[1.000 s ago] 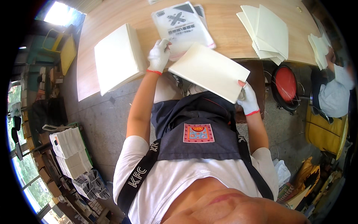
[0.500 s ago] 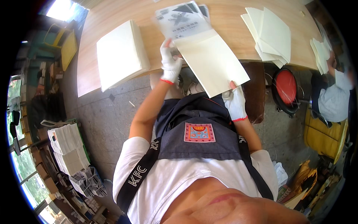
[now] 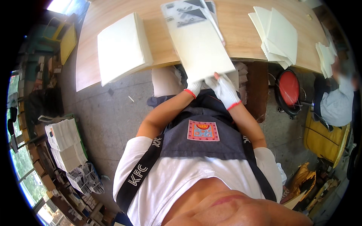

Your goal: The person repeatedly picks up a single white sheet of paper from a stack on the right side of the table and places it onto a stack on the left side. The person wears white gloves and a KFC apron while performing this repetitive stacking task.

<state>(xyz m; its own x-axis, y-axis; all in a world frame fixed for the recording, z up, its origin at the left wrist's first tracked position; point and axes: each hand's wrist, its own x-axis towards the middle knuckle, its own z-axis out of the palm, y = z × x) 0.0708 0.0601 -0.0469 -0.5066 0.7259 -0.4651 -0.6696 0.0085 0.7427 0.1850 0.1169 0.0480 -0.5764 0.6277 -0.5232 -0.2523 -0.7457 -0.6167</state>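
Note:
A cream rectangular sheet (image 3: 200,47) lies over the near edge of the wooden table (image 3: 158,26), its far end on printed black-and-white sheets (image 3: 184,9). My left hand (image 3: 195,87), in a white glove with a red cuff, grips the sheet's near edge from below. Beside it, my right hand (image 3: 224,88), gloved the same way, holds that edge too, fingers on top. Both hands sit close together at the table's edge, above my dark apron.
A thick stack of cream sheets (image 3: 120,47) lies on the table's left part. Fanned cream sheets (image 3: 277,34) lie at the right, more at the far right (image 3: 326,52). A red stool (image 3: 288,88) and a seated person (image 3: 335,101) are to the right. Paper bundles (image 3: 66,145) stand on the floor at left.
The cream sheet has swung from a slant to lie lengthwise over the printed sheets. My left hand came back from the table to the sheet's near edge, and my right hand moved left beside it.

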